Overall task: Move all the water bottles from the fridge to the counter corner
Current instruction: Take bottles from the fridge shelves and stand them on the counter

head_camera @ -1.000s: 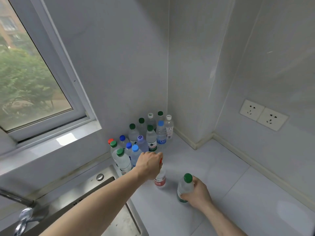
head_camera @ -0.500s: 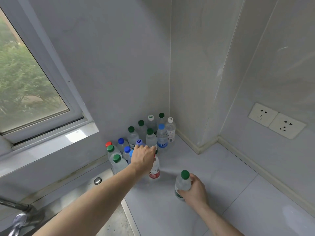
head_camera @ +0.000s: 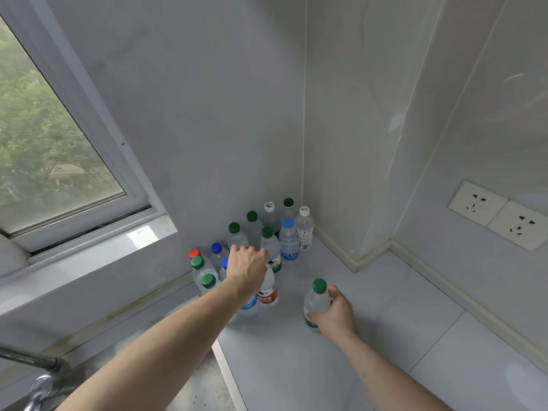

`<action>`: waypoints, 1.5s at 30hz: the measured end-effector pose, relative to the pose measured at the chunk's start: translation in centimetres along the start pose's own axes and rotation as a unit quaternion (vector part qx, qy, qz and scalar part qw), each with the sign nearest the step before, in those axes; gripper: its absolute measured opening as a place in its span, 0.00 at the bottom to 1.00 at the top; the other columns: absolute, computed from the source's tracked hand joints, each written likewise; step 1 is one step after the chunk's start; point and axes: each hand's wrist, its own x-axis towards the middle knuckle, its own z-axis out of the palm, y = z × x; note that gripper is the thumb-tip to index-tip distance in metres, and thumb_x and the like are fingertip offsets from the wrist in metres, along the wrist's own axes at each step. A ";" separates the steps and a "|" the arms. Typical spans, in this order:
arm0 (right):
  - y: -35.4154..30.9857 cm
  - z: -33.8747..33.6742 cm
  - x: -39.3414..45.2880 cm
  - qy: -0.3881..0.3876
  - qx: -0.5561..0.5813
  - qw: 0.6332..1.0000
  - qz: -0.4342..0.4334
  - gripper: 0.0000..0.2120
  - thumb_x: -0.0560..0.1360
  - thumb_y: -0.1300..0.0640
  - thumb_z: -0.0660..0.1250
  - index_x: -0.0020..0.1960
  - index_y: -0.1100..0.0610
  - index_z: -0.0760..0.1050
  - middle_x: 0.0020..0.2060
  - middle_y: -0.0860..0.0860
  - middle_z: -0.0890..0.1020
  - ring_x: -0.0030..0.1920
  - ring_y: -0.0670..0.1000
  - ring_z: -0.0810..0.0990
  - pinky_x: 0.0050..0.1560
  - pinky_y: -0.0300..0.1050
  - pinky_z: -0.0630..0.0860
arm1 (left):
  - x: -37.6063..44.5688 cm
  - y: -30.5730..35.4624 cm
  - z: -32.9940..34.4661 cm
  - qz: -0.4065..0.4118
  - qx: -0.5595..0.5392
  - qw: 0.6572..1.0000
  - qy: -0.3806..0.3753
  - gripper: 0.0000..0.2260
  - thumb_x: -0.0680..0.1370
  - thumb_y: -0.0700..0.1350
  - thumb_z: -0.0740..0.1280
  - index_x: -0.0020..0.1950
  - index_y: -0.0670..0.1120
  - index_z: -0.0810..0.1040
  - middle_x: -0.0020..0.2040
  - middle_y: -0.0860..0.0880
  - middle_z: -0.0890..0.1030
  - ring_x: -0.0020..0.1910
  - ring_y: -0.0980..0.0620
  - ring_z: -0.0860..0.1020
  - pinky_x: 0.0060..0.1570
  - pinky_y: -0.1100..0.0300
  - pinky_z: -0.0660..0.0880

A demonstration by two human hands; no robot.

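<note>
Already standing clustered bottles (head_camera: pixel 268 232) in surface (head_camera: pixel 385 321) corner. Setting red-labelled bottle (head_camera: pixel 267 293) at cluster edge, left hand (head_camera: pixel 247 268) gripping its top; right hand (head_camera: pixel 336 314) clasping green-capped bottle (head_camera: pixel 316 304), remaining apart. Fridge unseen, remainder indeterminable.

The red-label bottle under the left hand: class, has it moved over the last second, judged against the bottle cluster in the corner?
Yes. The red-label bottle has moved toward the bottle cluster, closing the gap.

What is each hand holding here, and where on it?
The right hand grips the green-capped bottle round its body. The left hand covers the top of the red-labelled bottle, apparently holding it there.
</note>
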 end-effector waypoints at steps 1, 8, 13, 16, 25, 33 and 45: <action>-0.4 0.2 0.4 -0.002 -0.001 1.000 0.001 0.21 0.62 0.59 0.82 0.50 0.49 0.77 0.45 0.47 0.83 0.46 0.54 0.82 0.43 0.43 0.77 | 0.0 0.0 0.0 0.002 0.002 1.000 -0.002 0.11 0.85 0.51 0.62 0.64 0.47 0.75 0.53 0.46 0.83 0.53 0.44 0.79 0.55 0.51 0.69; -2.4 1.5 2.3 -0.012 -0.012 1.000 0.006 0.20 0.65 0.55 0.82 0.51 0.48 0.76 0.47 0.46 0.82 0.47 0.54 0.82 0.46 0.46 0.80 | -0.7 -0.2 0.0 0.019 -0.047 0.998 0.036 0.11 0.84 0.48 0.62 0.65 0.47 0.75 0.57 0.46 0.80 0.55 0.44 0.78 0.55 0.51 0.72; -4.1 2.7 3.8 -0.021 -0.029 0.999 -0.010 0.20 0.66 0.54 0.82 0.52 0.47 0.75 0.48 0.46 0.83 0.48 0.54 0.82 0.49 0.48 0.81 | -0.9 -0.8 0.5 -0.016 -0.091 0.995 0.023 0.07 0.83 0.42 0.64 0.56 0.50 0.81 0.49 0.50 0.80 0.47 0.46 0.78 0.48 0.54 0.71; -5.5 3.8 4.8 -0.028 -0.042 0.999 -0.018 0.19 0.68 0.54 0.81 0.53 0.48 0.75 0.50 0.48 0.83 0.49 0.54 0.81 0.49 0.47 0.81 | -0.5 -0.3 0.2 -0.030 -0.102 0.994 0.009 0.07 0.83 0.41 0.64 0.54 0.48 0.81 0.48 0.48 0.80 0.47 0.45 0.78 0.42 0.54 0.70; -8.4 5.5 6.2 -0.054 -0.055 0.993 -0.084 0.11 0.73 0.57 0.75 0.41 0.46 0.74 0.42 0.50 0.83 0.44 0.56 0.82 0.45 0.50 0.82 | 0.7 0.5 -0.9 -0.045 -0.076 0.996 -0.013 0.08 0.81 0.36 0.65 0.53 0.44 0.83 0.49 0.45 0.83 0.47 0.44 0.78 0.39 0.53 0.70; -8.3 5.8 6.8 -0.054 -0.008 0.992 -0.114 0.20 0.69 0.56 0.75 0.59 0.48 0.77 0.53 0.44 0.81 0.52 0.51 0.81 0.48 0.46 0.79 | 0.6 0.7 -1.1 -0.027 -0.077 0.997 -0.009 0.08 0.81 0.33 0.63 0.53 0.41 0.81 0.52 0.43 0.81 0.52 0.43 0.79 0.41 0.53 0.68; -8.3 6.0 7.3 -0.041 -0.005 0.997 -0.058 0.26 0.73 0.53 0.79 0.66 0.55 0.73 0.65 0.54 0.75 0.60 0.56 0.78 0.58 0.48 0.75 | 0.5 0.7 -1.4 -0.040 -0.089 0.995 -0.008 0.09 0.82 0.34 0.63 0.52 0.42 0.82 0.49 0.44 0.82 0.43 0.46 0.72 0.40 0.54 0.68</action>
